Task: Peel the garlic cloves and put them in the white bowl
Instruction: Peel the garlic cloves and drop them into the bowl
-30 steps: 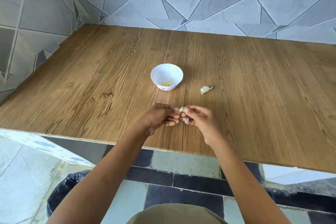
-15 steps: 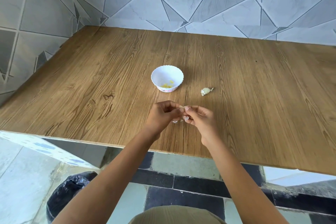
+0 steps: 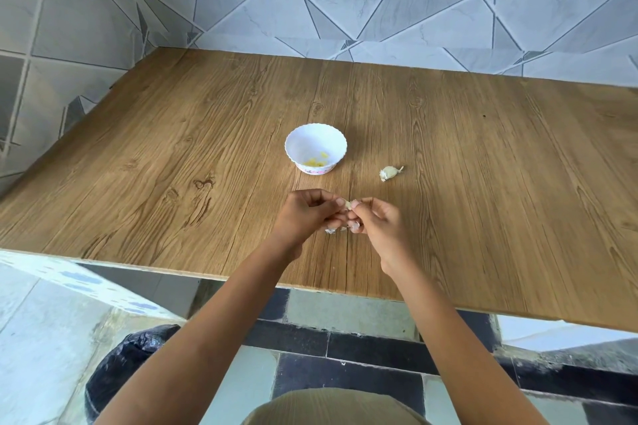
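both hands, left hand (image 3: 303,216) and right hand (image 3: 374,222), pinch a half-peeled garlic clove (image 3: 348,205) at 6 o'clock of the white bowl (image 3: 316,148), which holds yellow bits; one unpeeled clove (image 3: 390,172) waits at 4 o'clock.

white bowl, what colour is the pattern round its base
Pink, a floral-looking band low on the white bowl, seen in the head view.
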